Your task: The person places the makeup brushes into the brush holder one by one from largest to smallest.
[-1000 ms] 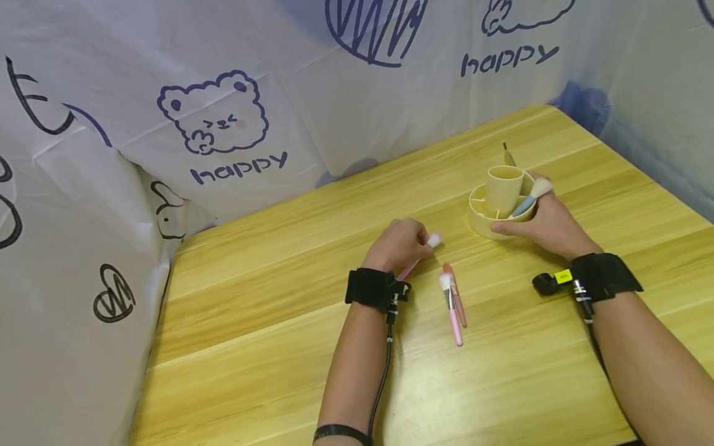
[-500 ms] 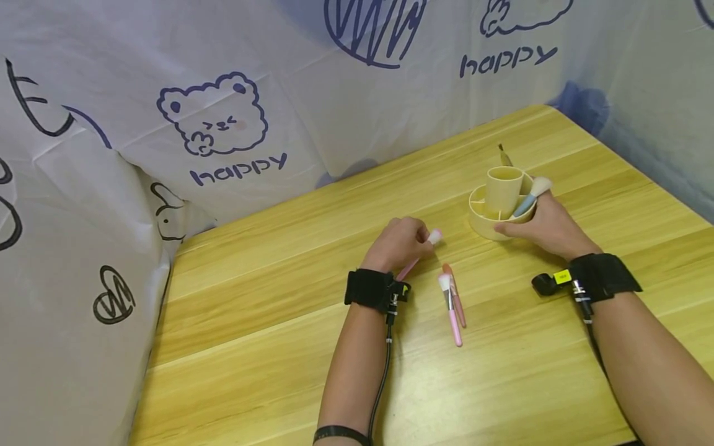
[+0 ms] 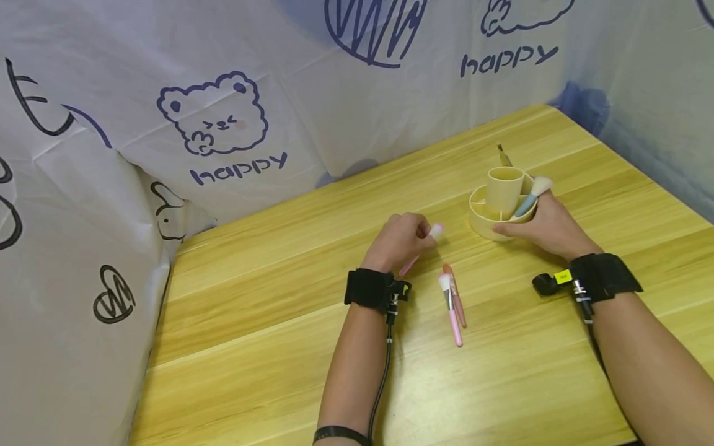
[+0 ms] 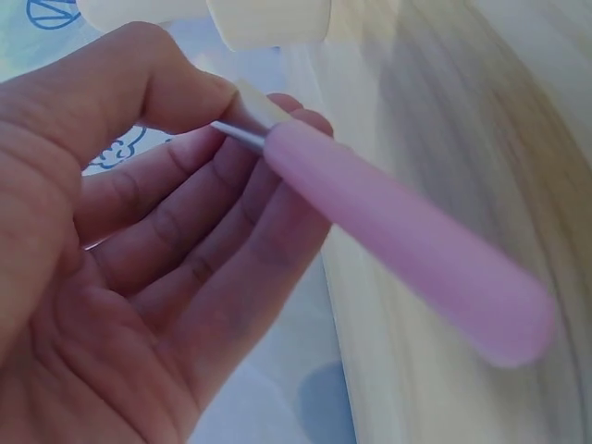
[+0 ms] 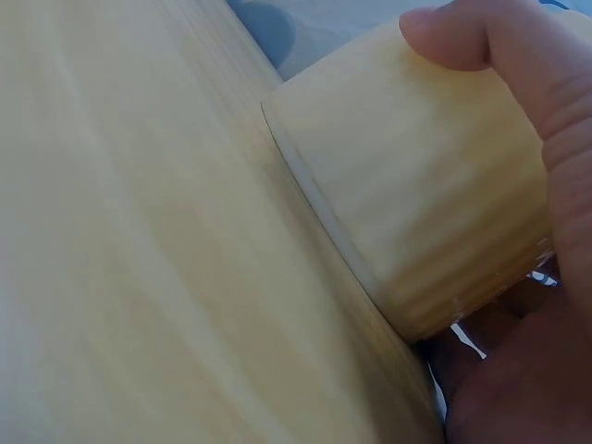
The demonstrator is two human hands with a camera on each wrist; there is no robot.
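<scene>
My left hand pinches a pink-handled makeup brush between thumb and fingertips, near its metal collar. In the head view its white, pink-tipped bristles point toward the round cream holder. My right hand grips that brush holder from the right side, thumb on the near wall and the other fingers behind it. The holder has a taller central cup and divided compartments around it. A blue-handled brush leans in the right compartment, and a brush with a dark tip sticks up at the back.
Two more pink brushes lie side by side on the wooden table, between the two forearms. A white cloth with drawings hangs behind and beside the table. Black straps with cables sit on both wrists.
The left hand and its pink brush have risen slightly. The dark-tipped brush at the back of the holder has tipped a little to the left. The right hand keeps its grip.
</scene>
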